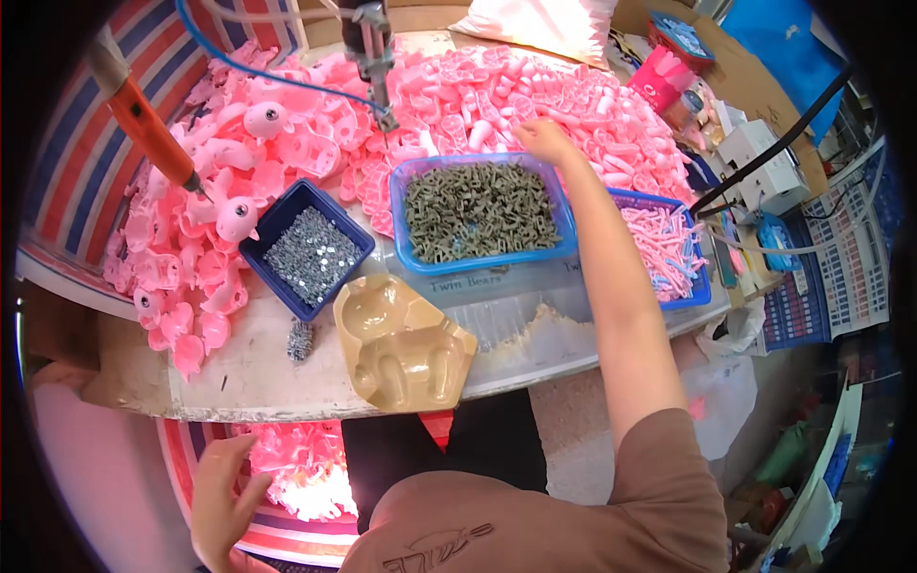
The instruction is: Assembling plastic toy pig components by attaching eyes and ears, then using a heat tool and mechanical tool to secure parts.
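Head view showed our right hand (543, 139) reaching into the pink plastic parts (573, 100) heaped at the bench's far side; whether its grip had closed, we couldn't tell. Light, stiff, slippery shells, we judged; best pinched by an edge.

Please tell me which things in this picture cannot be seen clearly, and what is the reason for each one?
- Head view: right hand fingertips sink into the pink plastic parts, so any grasp is hidden.
- Left hand sits below the table edge, over a bag of pink pieces washed out by glare.
- Small metal pieces in the dark blue tray are too small to identify.
- Orange tool is cut off at the dark rim.
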The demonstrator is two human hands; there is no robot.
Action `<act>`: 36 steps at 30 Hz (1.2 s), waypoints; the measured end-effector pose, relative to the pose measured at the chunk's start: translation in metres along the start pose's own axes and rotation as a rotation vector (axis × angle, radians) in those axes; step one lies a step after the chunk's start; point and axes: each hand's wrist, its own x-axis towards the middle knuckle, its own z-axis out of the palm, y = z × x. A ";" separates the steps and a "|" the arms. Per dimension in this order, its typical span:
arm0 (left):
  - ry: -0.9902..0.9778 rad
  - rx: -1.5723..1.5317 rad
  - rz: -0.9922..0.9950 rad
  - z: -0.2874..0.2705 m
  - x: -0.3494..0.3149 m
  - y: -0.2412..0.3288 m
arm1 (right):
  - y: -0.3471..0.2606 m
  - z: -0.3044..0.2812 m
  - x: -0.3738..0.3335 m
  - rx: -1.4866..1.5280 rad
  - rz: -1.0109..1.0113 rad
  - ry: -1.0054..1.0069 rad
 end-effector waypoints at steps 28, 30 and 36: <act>0.156 -0.691 0.578 0.145 0.126 0.118 | -0.076 -0.079 -0.121 0.794 0.121 -0.526; 0.152 -0.658 0.554 0.140 0.117 0.119 | -0.018 -0.071 -0.084 0.033 0.104 0.056; 0.223 -0.414 0.551 0.144 0.101 0.109 | 0.047 -0.032 -0.020 -0.555 0.303 0.010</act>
